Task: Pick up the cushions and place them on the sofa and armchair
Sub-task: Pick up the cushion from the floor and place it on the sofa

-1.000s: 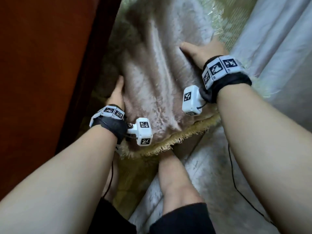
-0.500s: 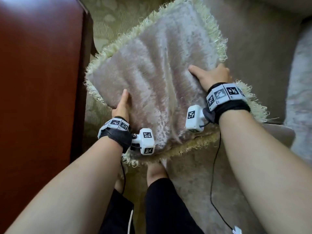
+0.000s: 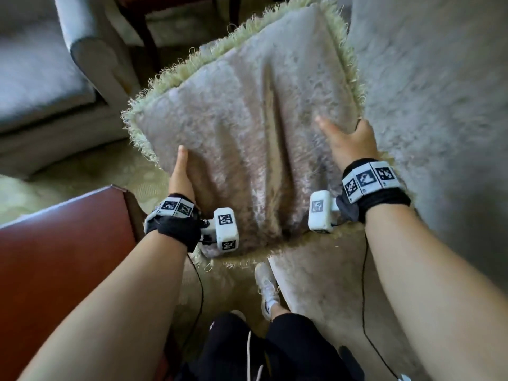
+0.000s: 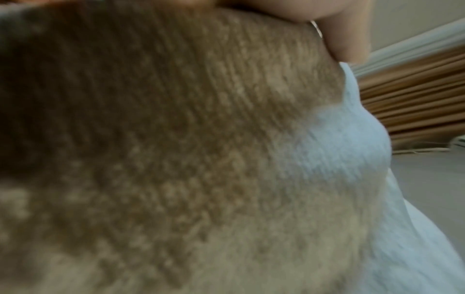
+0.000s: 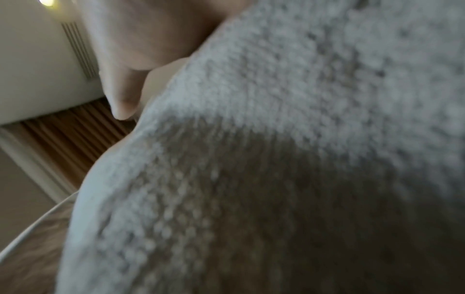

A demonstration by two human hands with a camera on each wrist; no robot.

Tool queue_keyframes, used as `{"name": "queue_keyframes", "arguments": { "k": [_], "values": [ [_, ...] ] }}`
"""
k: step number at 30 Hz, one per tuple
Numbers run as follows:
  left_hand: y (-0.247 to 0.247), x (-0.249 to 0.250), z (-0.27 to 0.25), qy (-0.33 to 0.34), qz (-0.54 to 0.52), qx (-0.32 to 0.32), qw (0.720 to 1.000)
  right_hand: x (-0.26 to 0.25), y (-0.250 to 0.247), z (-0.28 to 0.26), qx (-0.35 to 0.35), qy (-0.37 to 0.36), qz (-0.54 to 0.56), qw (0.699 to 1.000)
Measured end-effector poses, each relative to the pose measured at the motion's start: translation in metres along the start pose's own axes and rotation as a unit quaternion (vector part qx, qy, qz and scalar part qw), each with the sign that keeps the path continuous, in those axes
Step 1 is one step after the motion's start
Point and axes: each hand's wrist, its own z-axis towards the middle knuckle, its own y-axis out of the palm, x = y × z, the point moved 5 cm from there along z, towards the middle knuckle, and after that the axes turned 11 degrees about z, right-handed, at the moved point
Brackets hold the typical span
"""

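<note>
So the cushion [image 3: 247, 127] is up in the air, held between both hands, right in front of the person's legs. The left hand [image 3: 180, 177] grips its near-left edge with the thumb lying flat on top, and the right hand [image 3: 347, 141] grips the right edge with the thumb on top and the fingers wrapped round the side. Both wrist views are basically just fuzzy fabric with a bit of finger [image 4: 347, 29] curling onto it, so the grip underneath is mostly hidden.

The cushion is squarish, so there's not much of a long axis. It's tilted, though: near edge low by the wrists, far corner pointing up and away, and a crease running near to far down the middle.

What matters next, I'd guess, is that the sofa [image 3: 439, 105] sits just right of the cushion, basically touching its fringe on the right-hand side. The armchair [image 3: 41, 78] is off to the cushion's left and further away, past the reddish tabletop [image 3: 68, 257]. So the right hand is nearer to a landing spot, and a short swing right should do it.
</note>
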Motion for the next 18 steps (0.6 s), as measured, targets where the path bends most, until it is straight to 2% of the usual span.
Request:
{"name": "queue_keyframes", "arguments": {
  "k": [2, 3, 6, 9, 15, 18],
  "values": [
    [0.003, 0.009, -0.004, -0.007, -0.034, -0.017, 0.999, -0.009, -0.033, -0.016, 0.036, 0.000, 0.035, 0.999],
    [0.007, 0.021, -0.013, 0.008, -0.040, -0.054, 0.998, -0.013, -0.048, -0.025, 0.052, -0.001, 0.050, 0.997],
    [0.021, 0.065, -0.090, 0.046, -0.020, -0.141, 0.989, -0.021, -0.089, -0.059, 0.099, 0.002, 0.082, 0.992],
    [0.022, 0.083, -0.128, 0.082, 0.009, -0.192, 0.978, -0.023, -0.125, -0.097, 0.138, 0.001, 0.125, 0.983],
    [0.006, 0.118, -0.193, 0.154, 0.066, -0.226, 0.960, -0.032, -0.183, -0.175, 0.172, 0.017, 0.211, 0.962],
    [0.007, 0.130, -0.201, 0.156, 0.094, -0.240, 0.953, -0.035, -0.205, -0.206, 0.183, 0.016, 0.246, 0.952]
  ]
}}
